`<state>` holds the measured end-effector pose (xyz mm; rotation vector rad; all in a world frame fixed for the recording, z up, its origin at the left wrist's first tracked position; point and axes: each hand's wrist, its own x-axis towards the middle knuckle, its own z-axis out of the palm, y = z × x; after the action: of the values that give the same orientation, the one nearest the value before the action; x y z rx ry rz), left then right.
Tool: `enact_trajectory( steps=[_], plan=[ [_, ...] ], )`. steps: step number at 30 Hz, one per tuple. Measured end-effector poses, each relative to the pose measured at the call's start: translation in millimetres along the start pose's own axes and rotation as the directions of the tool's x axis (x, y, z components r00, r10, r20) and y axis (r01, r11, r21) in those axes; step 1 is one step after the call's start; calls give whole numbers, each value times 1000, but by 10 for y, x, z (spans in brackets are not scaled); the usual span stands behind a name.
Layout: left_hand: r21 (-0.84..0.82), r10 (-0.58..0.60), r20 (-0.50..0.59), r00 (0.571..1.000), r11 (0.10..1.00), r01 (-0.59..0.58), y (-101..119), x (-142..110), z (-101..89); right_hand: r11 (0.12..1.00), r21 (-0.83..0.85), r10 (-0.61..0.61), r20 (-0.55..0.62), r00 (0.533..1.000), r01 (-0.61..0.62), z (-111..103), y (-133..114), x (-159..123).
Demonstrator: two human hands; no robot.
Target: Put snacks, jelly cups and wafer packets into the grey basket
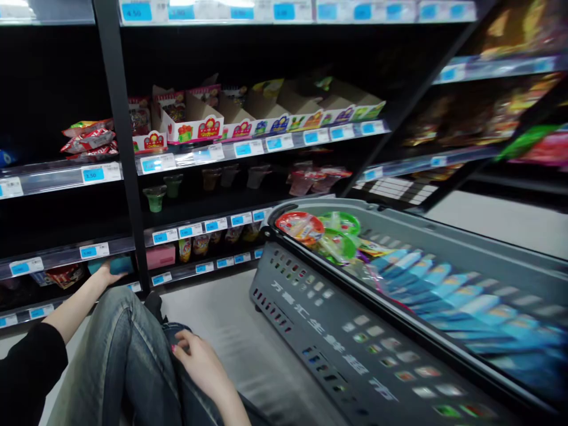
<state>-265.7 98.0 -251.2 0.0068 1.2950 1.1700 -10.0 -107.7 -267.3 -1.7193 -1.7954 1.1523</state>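
My left hand (109,275) reaches into the bottom shelf on the left. Its fingers go over a blue box (123,264) and the thumb lies across the front, gripping it; the fingertips are partly hidden under the shelf edge. My right hand (197,358) rests on my jeans near the knee, loosely bent, with fingers apart and nothing in it. Beside my left hand, on the same shelf, are reddish-brown snack packets (65,276). A pink box (160,257) stands past the black shelf post.
A large grey shopping basket (306,313) stands at my right, holding red and green round-lidded items (300,227) and many blue packets (448,290). Above are display boxes of sweets (199,129), red snack bags (91,140) and small cups (155,199). A black post (122,142) divides the shelves.
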Motion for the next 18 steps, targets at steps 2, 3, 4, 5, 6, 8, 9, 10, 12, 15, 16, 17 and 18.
enact_trajectory(
  steps=[2,3,4,5,6,8,9,10,12,15,16,17,18],
  plan=[
    [129,2,3,1000,992,-2,-27,-19,9,1000,-8,10,0,1000,-10,-11,2,-5],
    [198,12,11,1000,980,-14,-40,-45,-1,1000,-14,14,0,1000,-14,-15,7,-6],
    [262,32,28,999,964,-38,-55,-83,-21,1000,-20,18,-2,1000,-18,-17,16,-6],
    [322,61,58,996,944,-77,-73,-132,-47,999,-26,19,-5,1000,-19,-17,26,-4],
    [375,99,99,990,918,-130,-98,-191,-76,999,-31,17,-7,1000,-17,-15,38,-1],
    [458,178,216,960,850,-260,-174,-329,-122,999,-47,14,-10,1000,-14,-7,57,10],
    [488,206,284,937,809,-326,-230,-399,-127,998,-59,15,-10,1000,-15,-1,62,16],
    [513,223,352,909,767,-387,-299,-461,-113,997,-74,18,-10,1000,-19,5,65,21],
    [542,233,475,848,682,-491,-478,-542,-7,994,-107,27,-7,1000,-27,18,64,26],
    [545,247,596,764,574,-610,-783,-515,342,989,-141,40,-2,999,-40,32,62,15],
    [542,261,616,743,544,-640,-868,-472,493,988,-147,47,-2,999,-46,33,63,5],
    [538,281,628,726,517,-665,-936,-420,649,987,-150,54,-3,999,-54,31,66,-5],
    [535,302,634,712,493,-686,-982,-364,802,986,-153,65,-6,998,-65,27,69,-17]
  ],
)
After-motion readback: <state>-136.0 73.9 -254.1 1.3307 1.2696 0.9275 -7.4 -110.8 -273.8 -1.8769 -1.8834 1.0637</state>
